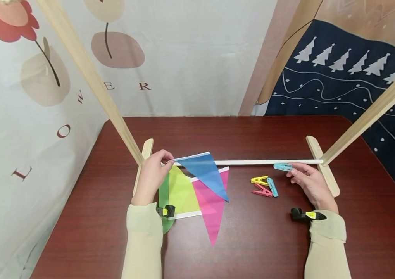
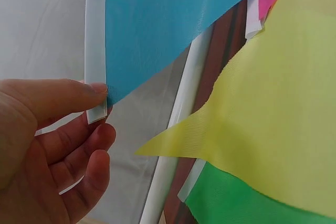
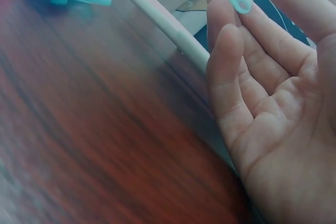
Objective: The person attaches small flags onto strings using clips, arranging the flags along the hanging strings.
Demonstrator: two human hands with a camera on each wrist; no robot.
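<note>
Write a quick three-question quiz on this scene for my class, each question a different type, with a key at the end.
1. Multiple choice: what does the left hand pinch?
A) The green flag
B) The blue flag
C) The pink flag

2. True or false: the right hand is empty.

3. Count: how many clips lie on the table?

Key
1. B.
2. False; it holds a blue clip.
3. Three: a yellow clip, a red clip and a second blue one.
</note>
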